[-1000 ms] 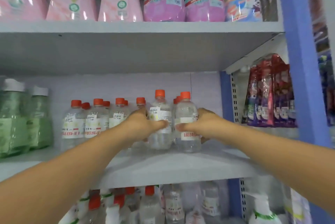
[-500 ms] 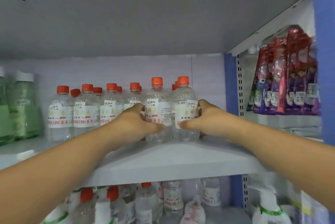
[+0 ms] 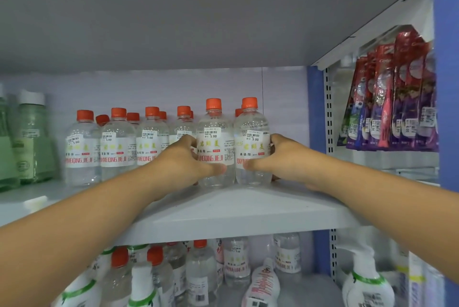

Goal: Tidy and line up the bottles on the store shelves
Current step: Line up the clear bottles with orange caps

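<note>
The left hand and right hand each gripped a clear bottle — both upright on the shelf — their fingers curled behind, hidden, and bottles below looked blurry.

Shop: price-stickered bottles on shelf, hanging toothbrush packs.

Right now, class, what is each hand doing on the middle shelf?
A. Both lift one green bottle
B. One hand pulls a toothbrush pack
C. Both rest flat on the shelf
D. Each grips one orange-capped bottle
D: the left hand grips the left bottle and the right hand the right bottle.
</note>
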